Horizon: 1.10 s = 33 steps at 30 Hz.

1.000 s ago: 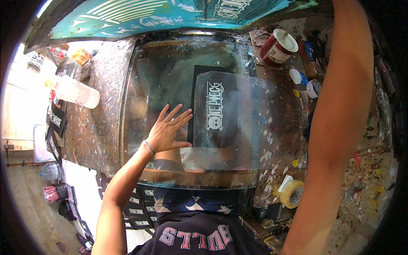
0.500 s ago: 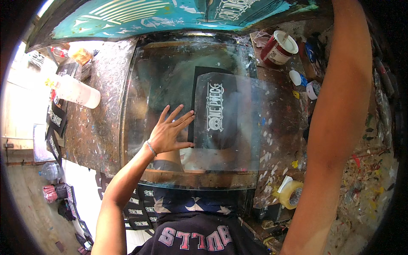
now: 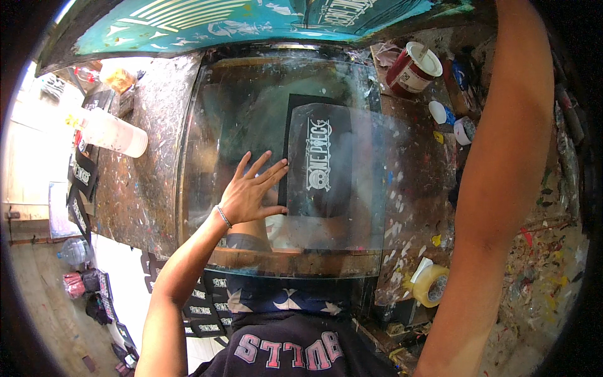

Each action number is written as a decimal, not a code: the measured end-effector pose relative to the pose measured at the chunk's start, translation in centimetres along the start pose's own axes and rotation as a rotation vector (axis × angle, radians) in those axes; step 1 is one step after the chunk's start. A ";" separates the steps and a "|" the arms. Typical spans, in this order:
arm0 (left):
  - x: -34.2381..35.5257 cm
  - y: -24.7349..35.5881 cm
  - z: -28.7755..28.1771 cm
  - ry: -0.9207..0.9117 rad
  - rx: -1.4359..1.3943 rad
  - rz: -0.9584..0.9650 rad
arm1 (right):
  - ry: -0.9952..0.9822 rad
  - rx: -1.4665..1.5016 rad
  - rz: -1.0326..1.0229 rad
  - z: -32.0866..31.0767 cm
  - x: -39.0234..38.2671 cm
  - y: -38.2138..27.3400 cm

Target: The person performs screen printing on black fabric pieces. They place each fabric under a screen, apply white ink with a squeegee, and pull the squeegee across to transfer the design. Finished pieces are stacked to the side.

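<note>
My left hand lies flat on the glass plate, its fingers spread. Its fingertips and thumb touch the left edge of a black flat piece. A white skull-and-lettering print runs lengthwise over the dark area there; a hazy, see-through layer or reflection overlaps it, and I cannot tell which. My right arm reaches up along the right side to the top edge, with its hand out of view. At the top stands a tilted blue-green printing screen in a dark frame.
A red paint can stands at the back right, near a small white cup. A roll of clear tape sits at the front right. On the left are a pale plastic bottle and several printed black pieces.
The view has shifted very slightly. My left hand stays against the black piece's edge, and the right arm stays raised.
</note>
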<state>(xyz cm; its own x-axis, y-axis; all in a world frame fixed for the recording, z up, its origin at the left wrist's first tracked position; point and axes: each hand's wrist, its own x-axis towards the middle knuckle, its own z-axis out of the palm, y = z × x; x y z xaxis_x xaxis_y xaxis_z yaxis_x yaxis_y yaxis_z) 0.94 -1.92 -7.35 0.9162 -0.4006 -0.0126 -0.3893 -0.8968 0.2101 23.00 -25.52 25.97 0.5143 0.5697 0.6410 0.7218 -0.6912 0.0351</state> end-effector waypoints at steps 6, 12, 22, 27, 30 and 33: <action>0.0 0.0 0.2 0.013 0.002 -0.005 | 0.000 0.002 0.002 0.0 -0.2 0.0; 0.1 -0.1 0.0 0.010 0.016 0.001 | 0.000 0.005 0.007 -0.1 -0.4 -0.2; 0.1 -0.1 0.0 -0.003 0.007 -0.004 | -0.005 0.000 0.009 -0.1 -0.7 -0.4; 0.1 0.4 -0.4 0.113 -0.096 0.000 | -0.005 -0.004 0.005 -0.2 -0.8 -0.5; 0.8 4.1 -1.6 0.204 -0.123 0.000 | -0.008 -0.008 0.003 -0.3 -0.9 -0.6; 5.0 11.6 -0.6 0.325 -0.690 -0.103 | -0.007 -0.021 -0.013 -0.4 -0.8 -1.1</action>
<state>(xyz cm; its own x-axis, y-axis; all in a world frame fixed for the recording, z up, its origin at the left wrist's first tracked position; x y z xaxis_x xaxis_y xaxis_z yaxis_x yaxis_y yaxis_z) 1.08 -14.25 -4.43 0.9680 -0.1507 0.2006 -0.2508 -0.5640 0.7868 21.58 -25.42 25.74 0.5084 0.5816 0.6350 0.7185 -0.6930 0.0595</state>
